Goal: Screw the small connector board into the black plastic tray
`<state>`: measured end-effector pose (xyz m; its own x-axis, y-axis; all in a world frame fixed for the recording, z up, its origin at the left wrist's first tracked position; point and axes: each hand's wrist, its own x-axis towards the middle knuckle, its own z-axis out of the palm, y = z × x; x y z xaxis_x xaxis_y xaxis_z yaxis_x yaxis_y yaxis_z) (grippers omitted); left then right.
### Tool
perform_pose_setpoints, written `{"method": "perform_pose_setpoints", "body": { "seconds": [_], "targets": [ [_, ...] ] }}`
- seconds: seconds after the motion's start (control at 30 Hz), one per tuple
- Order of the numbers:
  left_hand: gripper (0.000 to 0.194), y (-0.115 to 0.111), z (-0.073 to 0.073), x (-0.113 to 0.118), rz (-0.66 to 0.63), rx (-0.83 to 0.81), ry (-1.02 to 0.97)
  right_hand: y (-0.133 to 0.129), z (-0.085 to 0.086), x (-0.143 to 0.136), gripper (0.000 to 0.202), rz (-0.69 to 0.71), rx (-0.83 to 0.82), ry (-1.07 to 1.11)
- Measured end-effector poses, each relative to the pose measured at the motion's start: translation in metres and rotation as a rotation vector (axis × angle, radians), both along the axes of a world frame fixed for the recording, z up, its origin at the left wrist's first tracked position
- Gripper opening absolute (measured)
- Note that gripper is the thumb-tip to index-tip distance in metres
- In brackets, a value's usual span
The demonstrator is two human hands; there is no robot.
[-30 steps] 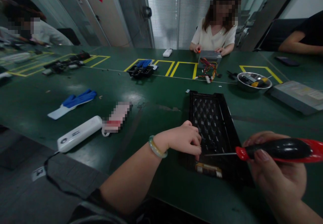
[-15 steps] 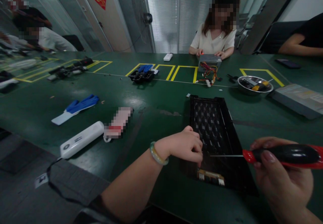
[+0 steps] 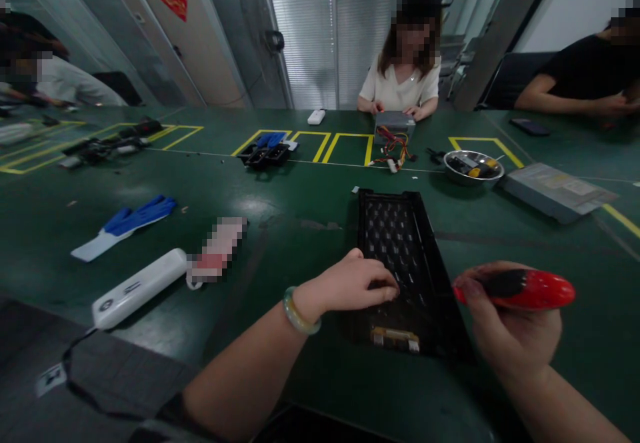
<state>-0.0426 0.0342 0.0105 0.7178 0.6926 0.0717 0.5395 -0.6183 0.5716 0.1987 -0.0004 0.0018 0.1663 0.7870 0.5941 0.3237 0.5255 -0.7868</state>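
A black plastic panel (image 3: 400,230) with a raised diamond pattern lies on the green table in front of me. Over its left side is my left hand (image 3: 357,283), fingers curled together and tips reaching inside the rim. Whatever those fingers may pinch is hidden. A small gold-and-silver part (image 3: 395,338) shows at the panel's near end. My right hand (image 3: 515,323) grips a red-and-black-handled screwdriver (image 3: 537,290) just right of the panel. The handle lies roughly level; I cannot make out the shaft now.
To the left lie a blue-and-white glove (image 3: 133,220) and a white corded device (image 3: 143,290). A metal bowl of tools (image 3: 473,168) and a grey metal case (image 3: 557,190) sit at the right. Across the table, a person handles a grey box with coloured wires (image 3: 395,123).
The view has swung right. My left fingers have lifted from near the gold-and-silver part and moved farther up the panel. The screwdriver's shaft, visible before, no longer shows.
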Motion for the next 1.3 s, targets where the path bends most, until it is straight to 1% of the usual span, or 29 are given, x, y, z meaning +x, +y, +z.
{"method": "perform_pose_setpoints", "body": {
  "seconds": [0.1,0.17,0.27,0.4,0.57,0.7,0.87,1.0,1.07,1.17,1.3],
  "targets": [
    [0.030,-0.005,-0.002,0.008,0.055,0.067,0.030,-0.001,-0.002,0.003,0.024,-0.008,-0.049,-0.113],
    [0.030,-0.007,-0.003,0.012,0.033,0.115,0.078,0.000,0.000,0.004,0.022,-0.023,-0.067,-0.156],
    [0.027,-0.007,-0.005,0.014,-0.028,0.135,0.151,0.003,0.005,0.004,0.021,-0.035,-0.073,-0.195],
    [0.024,-0.003,-0.007,0.015,-0.040,0.137,0.191,0.005,0.006,0.003,0.022,-0.028,-0.080,-0.202],
    [0.020,0.001,-0.010,0.017,-0.040,0.145,0.207,0.006,0.003,0.004,0.019,-0.021,-0.081,-0.220],
    [0.019,0.002,-0.011,0.017,-0.037,0.142,0.200,0.009,-0.001,0.006,0.020,-0.024,-0.074,-0.192],
    [0.022,0.000,-0.010,0.017,-0.020,0.126,0.187,0.010,-0.002,0.005,0.020,-0.040,-0.065,-0.173],
    [0.030,-0.002,-0.008,0.018,0.020,0.127,0.161,0.008,0.001,0.003,0.018,-0.046,-0.054,-0.202],
    [0.033,-0.002,-0.007,0.019,0.032,0.142,0.182,0.008,0.002,0.003,0.018,-0.045,-0.049,-0.219],
    [0.032,-0.001,-0.009,0.022,0.034,0.170,0.229,0.008,0.003,0.002,0.019,-0.051,-0.044,-0.222],
    [0.028,0.002,-0.013,0.025,0.055,0.163,0.214,0.008,0.004,0.001,0.021,-0.073,-0.035,-0.232]
  ]
}}
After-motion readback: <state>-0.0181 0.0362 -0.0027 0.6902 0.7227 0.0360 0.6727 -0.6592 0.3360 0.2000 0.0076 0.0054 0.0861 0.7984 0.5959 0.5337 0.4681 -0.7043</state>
